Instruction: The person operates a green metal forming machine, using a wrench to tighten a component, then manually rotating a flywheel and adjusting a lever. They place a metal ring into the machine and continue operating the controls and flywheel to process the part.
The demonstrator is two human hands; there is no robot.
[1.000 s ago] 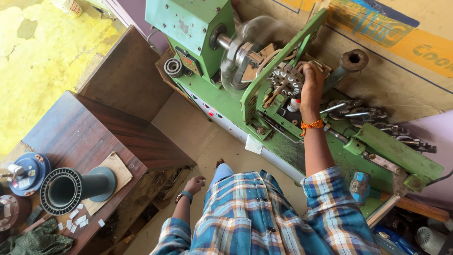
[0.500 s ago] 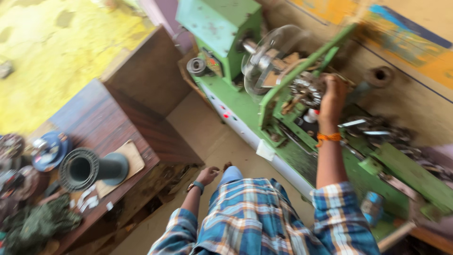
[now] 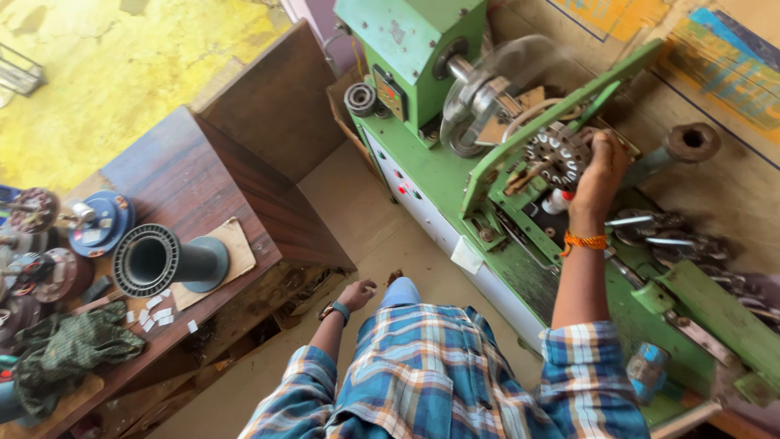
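right hand (image 3: 600, 167) up on the green machine (image 3: 455, 175), fingers curled against the round slotted metal core (image 3: 556, 154) mounted behind the green arm; can't tell if it's gripping or only touching. left hand (image 3: 356, 294) hangs low by the knee, loosely curled, holding nothing. wooden table (image 3: 203, 175) to the left carries a dark flared spool (image 3: 158, 260) lying on its side, small white bits (image 3: 158, 313) beside it, green cloth (image 3: 69, 349) near.

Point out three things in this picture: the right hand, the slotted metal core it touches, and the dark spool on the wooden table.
Right hand (image 3: 600, 167), head view, back of the hand.
Slotted core (image 3: 554, 154), head view, its toothed face.
Dark spool (image 3: 154, 260), head view, flared rim.
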